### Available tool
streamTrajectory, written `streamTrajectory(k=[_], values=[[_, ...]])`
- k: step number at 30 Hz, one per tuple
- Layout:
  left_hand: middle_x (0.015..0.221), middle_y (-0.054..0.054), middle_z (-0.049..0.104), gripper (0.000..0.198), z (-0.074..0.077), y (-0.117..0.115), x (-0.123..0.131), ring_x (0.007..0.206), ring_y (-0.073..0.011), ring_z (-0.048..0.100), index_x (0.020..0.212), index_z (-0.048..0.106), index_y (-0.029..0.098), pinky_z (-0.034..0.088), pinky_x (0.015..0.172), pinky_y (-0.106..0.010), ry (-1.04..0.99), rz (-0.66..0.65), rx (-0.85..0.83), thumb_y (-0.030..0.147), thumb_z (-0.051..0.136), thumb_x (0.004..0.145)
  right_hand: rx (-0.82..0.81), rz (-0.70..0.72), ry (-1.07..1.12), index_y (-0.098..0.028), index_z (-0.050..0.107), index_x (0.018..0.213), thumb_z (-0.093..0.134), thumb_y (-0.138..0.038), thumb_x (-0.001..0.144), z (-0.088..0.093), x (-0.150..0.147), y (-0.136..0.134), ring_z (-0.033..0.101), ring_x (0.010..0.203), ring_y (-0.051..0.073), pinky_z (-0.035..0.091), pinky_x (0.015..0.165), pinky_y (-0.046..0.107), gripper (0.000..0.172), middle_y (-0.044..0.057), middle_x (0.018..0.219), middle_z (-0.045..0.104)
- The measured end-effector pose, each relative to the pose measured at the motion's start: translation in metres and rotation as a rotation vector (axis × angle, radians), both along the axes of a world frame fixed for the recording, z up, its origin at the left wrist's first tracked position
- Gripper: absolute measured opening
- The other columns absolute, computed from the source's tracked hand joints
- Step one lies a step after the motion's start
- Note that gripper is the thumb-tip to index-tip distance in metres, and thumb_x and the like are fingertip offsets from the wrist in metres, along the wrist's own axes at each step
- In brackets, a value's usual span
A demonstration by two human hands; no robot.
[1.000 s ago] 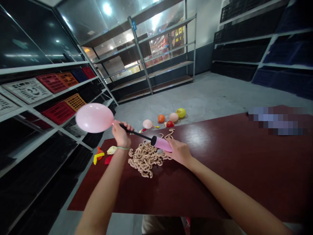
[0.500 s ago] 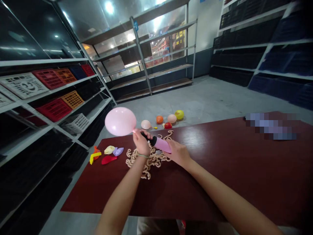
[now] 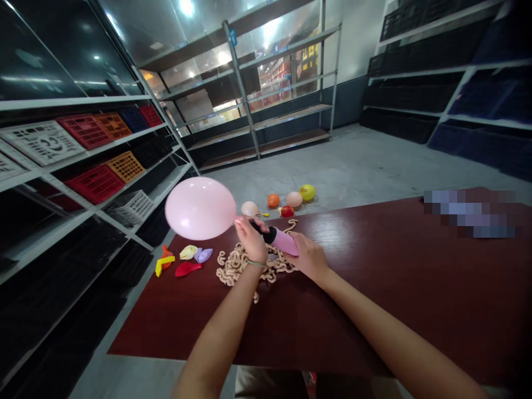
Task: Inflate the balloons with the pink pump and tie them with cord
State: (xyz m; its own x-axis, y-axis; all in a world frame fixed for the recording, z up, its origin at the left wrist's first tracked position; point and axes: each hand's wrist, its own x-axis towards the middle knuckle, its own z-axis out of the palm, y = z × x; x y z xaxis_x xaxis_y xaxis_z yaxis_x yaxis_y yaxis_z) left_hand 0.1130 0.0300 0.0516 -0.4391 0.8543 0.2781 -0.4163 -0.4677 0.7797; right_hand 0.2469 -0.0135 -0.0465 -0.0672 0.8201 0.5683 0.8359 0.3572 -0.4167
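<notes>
A pink balloon (image 3: 200,209), swollen with air, sits at the black front end of a balloon pump (image 3: 285,241) with a pink barrel. My left hand (image 3: 252,239) is closed around the balloon's neck and the pump's tip, a thin band at its wrist. Wrapped round the pink barrel is my right hand (image 3: 311,256). Beneath both hands lies a heap of beige curled pieces (image 3: 235,265). Left of the heap are limp balloons: a red one (image 3: 188,269), a purple one (image 3: 203,255), a pale yellow one (image 3: 188,252), and a yellow one (image 3: 164,266) by an orange one.
Small inflated balloons, including an orange one (image 3: 273,200) and a yellow-green one (image 3: 306,193), lie beyond the far edge of the dark red table (image 3: 374,310). A blurred-out object (image 3: 469,213) rests at the far right. Shelves with crates (image 3: 89,133) stand left.
The pink balloon has grown larger. Both hands have shifted slightly right in view and drawn closer together along the pump, so less of its pink barrel shows.
</notes>
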Motion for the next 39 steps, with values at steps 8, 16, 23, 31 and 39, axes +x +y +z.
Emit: streamTrajectory(k=[8,16,23,31,39], values=[[0.056,0.006,0.047,0.033,0.046,0.014,-0.069,0.039,-0.0075,0.044,0.077,0.041,0.022,0.036,0.042,-0.02,0.041,-0.021,-0.055,0.049,0.055,0.088,0.039,0.079,-0.101,-0.02,0.054,0.12,0.064,-0.033,0.083,-0.001,-0.008,0.001,0.067,0.086,0.021,0.041,0.068,0.028,0.041,0.006,0.1,0.07],[0.054,0.007,0.043,0.036,0.043,0.023,-0.057,0.038,-0.0061,0.04,0.077,0.038,0.022,0.032,0.04,-0.018,-0.006,0.181,0.007,0.054,0.046,0.092,-0.006,0.021,-0.053,-0.02,0.055,0.118,0.066,-0.034,0.081,-0.001,-0.007,0.004,0.067,0.085,0.021,0.04,0.067,0.028,0.041,0.005,0.098,0.07],[0.054,0.005,0.047,0.042,-0.003,0.008,-0.005,0.038,-0.0082,0.045,0.074,0.041,0.022,0.038,0.041,-0.021,0.048,-0.06,-0.075,0.059,0.05,0.09,0.002,0.013,-0.022,-0.021,0.054,0.12,0.065,-0.036,0.082,0.0,-0.006,0.0,0.068,0.085,0.022,0.042,0.067,0.028,0.042,0.006,0.102,0.071],[0.058,0.007,0.046,0.031,0.072,0.033,-0.093,0.039,-0.0064,0.041,0.08,0.041,0.022,0.034,0.04,-0.019,0.026,0.068,-0.016,0.048,0.053,0.09,0.008,0.067,-0.04,-0.022,0.054,0.122,0.064,-0.038,0.083,-0.006,-0.011,0.003,0.067,0.084,0.02,0.043,0.066,0.028,0.043,0.006,0.101,0.07],[0.056,0.006,0.045,0.035,-0.007,0.006,0.0,0.04,-0.0066,0.042,0.078,0.039,0.022,0.036,0.042,-0.021,-0.083,0.113,-0.056,0.053,0.041,0.095,0.016,-0.027,-0.047,-0.022,0.055,0.118,0.068,-0.036,0.079,-0.004,-0.003,0.004,0.067,0.085,0.022,0.041,0.067,0.028,0.044,0.007,0.101,0.07]])
